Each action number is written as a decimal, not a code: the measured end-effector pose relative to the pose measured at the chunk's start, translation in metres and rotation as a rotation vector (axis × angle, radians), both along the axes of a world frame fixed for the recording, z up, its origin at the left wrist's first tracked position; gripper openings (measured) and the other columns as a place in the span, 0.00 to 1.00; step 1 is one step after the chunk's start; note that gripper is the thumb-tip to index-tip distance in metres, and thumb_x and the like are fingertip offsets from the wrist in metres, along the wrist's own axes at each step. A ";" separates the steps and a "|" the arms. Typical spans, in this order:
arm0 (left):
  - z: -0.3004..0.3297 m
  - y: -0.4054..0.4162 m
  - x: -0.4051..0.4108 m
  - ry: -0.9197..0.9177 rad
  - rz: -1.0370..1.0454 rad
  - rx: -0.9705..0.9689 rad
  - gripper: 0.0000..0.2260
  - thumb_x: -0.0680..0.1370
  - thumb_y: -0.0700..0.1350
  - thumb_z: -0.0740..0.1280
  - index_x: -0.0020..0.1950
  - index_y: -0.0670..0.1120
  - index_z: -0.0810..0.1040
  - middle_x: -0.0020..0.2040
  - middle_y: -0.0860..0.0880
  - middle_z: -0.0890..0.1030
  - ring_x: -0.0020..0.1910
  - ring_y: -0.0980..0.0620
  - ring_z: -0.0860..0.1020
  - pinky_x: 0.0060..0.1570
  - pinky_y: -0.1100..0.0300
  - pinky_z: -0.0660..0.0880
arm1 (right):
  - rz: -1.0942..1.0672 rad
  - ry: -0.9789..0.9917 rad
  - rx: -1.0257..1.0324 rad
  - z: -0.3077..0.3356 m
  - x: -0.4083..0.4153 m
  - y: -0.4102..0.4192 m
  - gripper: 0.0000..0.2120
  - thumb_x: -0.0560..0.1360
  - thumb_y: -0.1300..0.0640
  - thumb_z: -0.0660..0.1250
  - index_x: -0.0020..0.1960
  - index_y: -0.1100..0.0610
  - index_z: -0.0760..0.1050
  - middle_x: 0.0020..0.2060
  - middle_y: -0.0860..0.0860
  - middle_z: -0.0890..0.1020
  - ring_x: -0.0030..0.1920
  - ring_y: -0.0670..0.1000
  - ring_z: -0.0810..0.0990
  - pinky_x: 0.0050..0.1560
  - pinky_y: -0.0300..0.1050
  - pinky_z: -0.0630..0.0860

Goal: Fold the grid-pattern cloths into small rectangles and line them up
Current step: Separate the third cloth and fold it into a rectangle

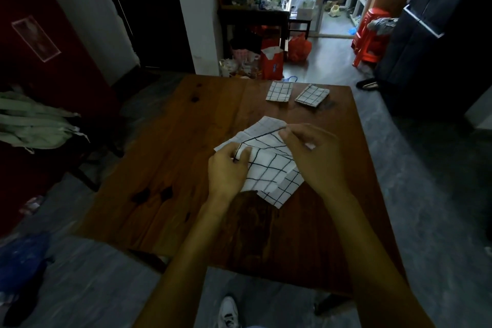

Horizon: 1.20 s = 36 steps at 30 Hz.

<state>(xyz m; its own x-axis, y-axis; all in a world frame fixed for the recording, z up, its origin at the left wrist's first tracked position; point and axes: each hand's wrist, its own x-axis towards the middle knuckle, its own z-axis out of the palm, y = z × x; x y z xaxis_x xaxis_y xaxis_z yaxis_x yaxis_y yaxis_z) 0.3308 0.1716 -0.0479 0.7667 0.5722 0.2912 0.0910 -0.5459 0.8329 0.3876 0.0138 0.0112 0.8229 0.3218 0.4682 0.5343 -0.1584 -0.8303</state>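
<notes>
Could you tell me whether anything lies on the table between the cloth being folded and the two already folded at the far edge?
Nothing visible does: only bare wooden table separates the cloth, pinched by the left hand and right hand, from the folded cloths.

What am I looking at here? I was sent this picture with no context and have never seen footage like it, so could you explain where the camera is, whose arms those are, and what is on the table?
There is no machine here. The single picture comes from a wide-angle camera worn on a person's head, looking forward and down, so the two bare arms reaching in from the bottom are that person's own.

They stand at a wooden table. In the middle lies a white cloth with a dark grid pattern, partly folded. The left hand pinches one end of its raised folded edge, and the right hand pinches the other end with its fingers.

At the far side of the table lie two folded cloths of the same pattern, already made into small rectangles and set side by side, apart from each other.

Behind is a cluttered room, with red plastic stools.
</notes>
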 end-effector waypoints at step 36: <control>0.045 -0.002 0.000 -0.165 -0.099 -0.133 0.04 0.78 0.42 0.66 0.45 0.49 0.79 0.40 0.56 0.80 0.41 0.62 0.78 0.43 0.69 0.75 | 0.028 -0.001 -0.284 -0.055 0.016 -0.010 0.07 0.78 0.55 0.65 0.49 0.56 0.80 0.42 0.48 0.83 0.43 0.46 0.78 0.44 0.40 0.74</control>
